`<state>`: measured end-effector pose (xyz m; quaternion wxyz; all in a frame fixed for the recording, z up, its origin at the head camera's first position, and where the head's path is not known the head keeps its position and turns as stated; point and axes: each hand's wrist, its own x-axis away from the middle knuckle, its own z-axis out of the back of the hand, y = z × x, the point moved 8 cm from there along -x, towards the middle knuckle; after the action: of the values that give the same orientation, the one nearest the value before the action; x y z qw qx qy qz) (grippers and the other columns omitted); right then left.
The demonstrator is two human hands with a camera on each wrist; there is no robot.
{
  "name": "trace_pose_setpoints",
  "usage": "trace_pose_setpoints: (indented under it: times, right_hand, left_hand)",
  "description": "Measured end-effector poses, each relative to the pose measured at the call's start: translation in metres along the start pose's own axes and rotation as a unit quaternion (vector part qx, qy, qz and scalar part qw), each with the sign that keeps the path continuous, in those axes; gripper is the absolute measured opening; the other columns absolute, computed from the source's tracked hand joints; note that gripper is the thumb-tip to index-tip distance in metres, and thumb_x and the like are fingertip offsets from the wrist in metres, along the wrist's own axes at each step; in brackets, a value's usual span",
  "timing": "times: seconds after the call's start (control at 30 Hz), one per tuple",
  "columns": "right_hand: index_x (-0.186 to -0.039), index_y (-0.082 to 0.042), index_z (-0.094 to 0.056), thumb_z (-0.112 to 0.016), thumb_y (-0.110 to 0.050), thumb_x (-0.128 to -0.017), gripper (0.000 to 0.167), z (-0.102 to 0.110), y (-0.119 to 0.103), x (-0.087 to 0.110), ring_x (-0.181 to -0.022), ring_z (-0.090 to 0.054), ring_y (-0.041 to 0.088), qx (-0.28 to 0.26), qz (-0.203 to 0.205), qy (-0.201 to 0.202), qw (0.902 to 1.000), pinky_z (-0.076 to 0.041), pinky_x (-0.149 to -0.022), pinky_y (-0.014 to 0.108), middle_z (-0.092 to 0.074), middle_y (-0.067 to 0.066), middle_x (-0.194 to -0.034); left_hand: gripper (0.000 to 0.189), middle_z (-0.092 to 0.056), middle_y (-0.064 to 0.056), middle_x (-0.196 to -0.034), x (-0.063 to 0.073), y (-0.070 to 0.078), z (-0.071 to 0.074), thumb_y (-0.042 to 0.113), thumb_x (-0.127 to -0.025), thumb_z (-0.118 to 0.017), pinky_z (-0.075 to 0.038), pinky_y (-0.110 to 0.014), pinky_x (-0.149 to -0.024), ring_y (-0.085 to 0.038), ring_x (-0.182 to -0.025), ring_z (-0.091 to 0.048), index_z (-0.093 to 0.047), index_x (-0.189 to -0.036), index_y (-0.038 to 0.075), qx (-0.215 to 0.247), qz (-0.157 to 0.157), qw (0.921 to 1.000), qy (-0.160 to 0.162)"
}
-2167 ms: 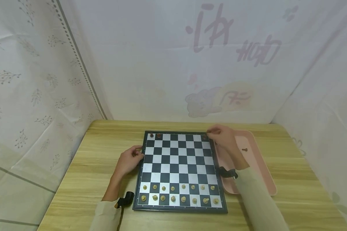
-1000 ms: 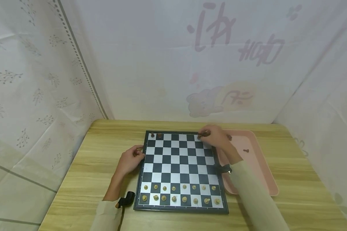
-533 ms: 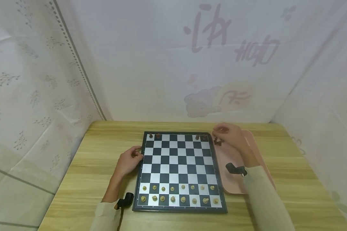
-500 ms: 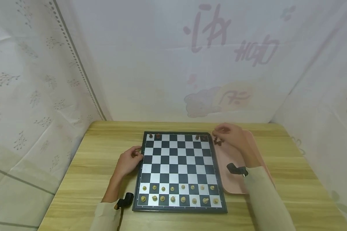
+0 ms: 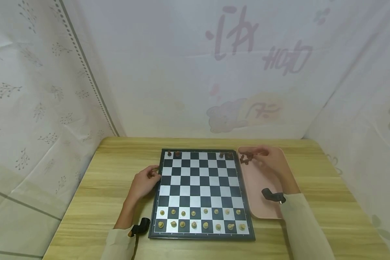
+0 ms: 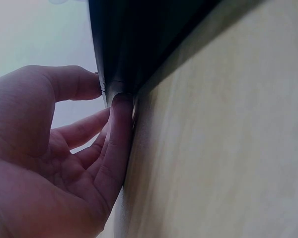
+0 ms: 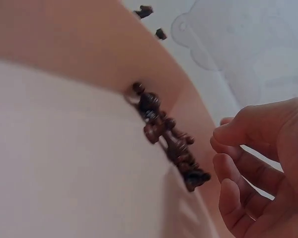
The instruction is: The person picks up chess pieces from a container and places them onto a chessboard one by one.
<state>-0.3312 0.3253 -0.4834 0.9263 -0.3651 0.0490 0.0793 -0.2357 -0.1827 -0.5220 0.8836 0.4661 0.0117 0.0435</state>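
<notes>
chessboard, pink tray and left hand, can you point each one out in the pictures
Chessboard [image 5: 204,181]: head view, on a bare dark square near the middle.
Pink tray [image 5: 258,206]: head view, on its bare floor toward the near edge.
Left hand [image 5: 144,182]: head view, on the back of the hand.

In the head view we get the R hand [image 5: 271,159] blurred, its fingertips hard to make out beside the dark pcs [image 5: 245,159], & it hides part of the tray [image 5: 261,202]. Even in the R wrist cam the pcs overlap, so we can't count 'em; there, the R hand's cut off at R edge, tray at L. In the L wrist cam we lose L hand [image 6: 44,148] past L edge, chessboard [image 6: 121,39] past top. Both sleeves [image 5: 307,227] exit at bottom of the head view; the rim marks [image 5: 243,235] are too tiny to read.
</notes>
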Motion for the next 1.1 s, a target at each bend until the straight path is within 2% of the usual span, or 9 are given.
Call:
trace_pose_setpoints:
  times: [0.03,0.27,0.47,0.67,0.8,0.83,0.93,1.0,1.1]
  right_hand:
    - [-0.118,-0.009,-0.082,-0.080,-0.016,-0.101,0.019,-0.001,0.002,0.000,-0.092,-0.072,0.027,0.006,0.001,0.002,1.0000,-0.057,-0.066,0.033,-0.080,0.015,-0.112]
    - [-0.112,-0.015,-0.087,-0.077,-0.010,-0.095,0.020,-0.006,0.003,-0.001,-0.100,-0.075,0.034,0.057,0.016,0.018,0.9981,-0.053,-0.088,0.048,-0.082,0.006,-0.107]
    - [-0.110,-0.015,-0.087,-0.078,-0.011,-0.095,0.018,-0.007,0.003,-0.001,-0.101,-0.076,0.035,0.071,0.021,0.025,0.9969,-0.053,-0.091,0.052,-0.083,0.006,-0.108]
    - [-0.113,-0.026,-0.088,-0.077,-0.028,-0.102,0.015,-0.009,0.001,-0.001,-0.107,-0.074,0.031,0.091,-0.005,0.019,0.9956,-0.051,-0.093,0.052,-0.082,0.001,-0.115]
    - [-0.106,-0.036,-0.088,-0.076,-0.042,-0.104,0.014,-0.013,-0.001,-0.002,-0.111,-0.072,0.023,0.095,-0.030,0.012,0.9950,-0.048,-0.091,0.046,-0.082,-0.007,-0.117]
    - [-0.105,-0.034,-0.088,-0.075,-0.042,-0.104,0.015,-0.016,-0.002,-0.003,-0.113,-0.071,0.022,0.089,-0.032,0.006,0.9955,-0.047,-0.092,0.043,-0.081,-0.007,-0.119]
    - [-0.109,-0.019,-0.088,-0.074,-0.029,-0.105,0.017,-0.026,-0.002,-0.007,-0.112,-0.070,0.025,0.027,-0.039,-0.021,0.9987,-0.047,-0.090,0.036,-0.081,0.004,-0.122]
    - [-0.115,-0.008,-0.085,-0.072,-0.018,-0.106,0.019,-0.034,-0.002,-0.010,-0.106,-0.072,0.028,-0.018,-0.042,-0.040,0.9982,-0.049,-0.087,0.032,-0.080,0.013,-0.122]
    - [-0.126,-0.001,-0.080,-0.069,-0.009,-0.106,0.025,-0.042,0.000,-0.013,-0.094,-0.075,0.028,-0.070,-0.055,-0.051,0.9947,-0.051,-0.082,0.027,-0.080,0.019,-0.114]
  left_hand:
    - [0.047,-0.074,-0.008,-0.096,0.000,0.000,0.000,0.018,-0.095,-0.069,-0.047,-0.035,-0.073,-0.022,-0.082,-0.065,-0.072,-0.136,-0.003,0.000,-0.002,1.0000,0.000]
    - [0.046,-0.074,-0.009,-0.100,-0.001,-0.001,-0.001,0.016,-0.098,-0.070,-0.047,-0.036,-0.076,-0.023,-0.086,-0.065,-0.071,-0.141,-0.001,-0.007,0.024,0.9996,-0.010]
    - [0.046,-0.074,-0.008,-0.101,-0.001,-0.002,-0.001,0.016,-0.099,-0.071,-0.047,-0.035,-0.076,-0.022,-0.086,-0.065,-0.071,-0.141,0.000,-0.011,0.028,0.9995,-0.012]
    - [0.045,-0.074,-0.008,-0.100,-0.001,-0.002,-0.001,0.016,-0.099,-0.071,-0.047,-0.035,-0.075,-0.023,-0.086,-0.065,-0.070,-0.141,-0.001,-0.010,0.025,0.9996,-0.013]
    - [0.046,-0.074,-0.009,-0.100,-0.001,-0.003,-0.001,0.016,-0.099,-0.070,-0.047,-0.036,-0.075,-0.023,-0.086,-0.065,-0.070,-0.142,-0.002,-0.008,0.023,0.9996,-0.013]
    - [0.046,-0.074,-0.009,-0.100,-0.001,-0.002,-0.001,0.016,-0.099,-0.070,-0.047,-0.036,-0.074,-0.023,-0.085,-0.065,-0.070,-0.141,-0.002,-0.007,0.020,0.9997,-0.012]
    - [0.046,-0.073,-0.008,-0.097,-0.001,-0.001,0.000,0.018,-0.097,-0.070,-0.047,-0.035,-0.073,-0.023,-0.083,-0.065,-0.071,-0.138,-0.003,-0.007,0.013,0.9999,-0.006]
    - [0.047,-0.073,-0.007,-0.095,0.000,0.001,0.000,0.018,-0.096,-0.070,-0.047,-0.035,-0.072,-0.022,-0.082,-0.065,-0.071,-0.137,-0.004,-0.005,0.008,0.9999,-0.004]
    - [0.047,-0.073,-0.007,-0.095,0.000,0.001,0.000,0.018,-0.096,-0.070,-0.047,-0.035,-0.073,-0.022,-0.083,-0.065,-0.071,-0.137,-0.004,-0.006,0.010,0.9999,-0.005]
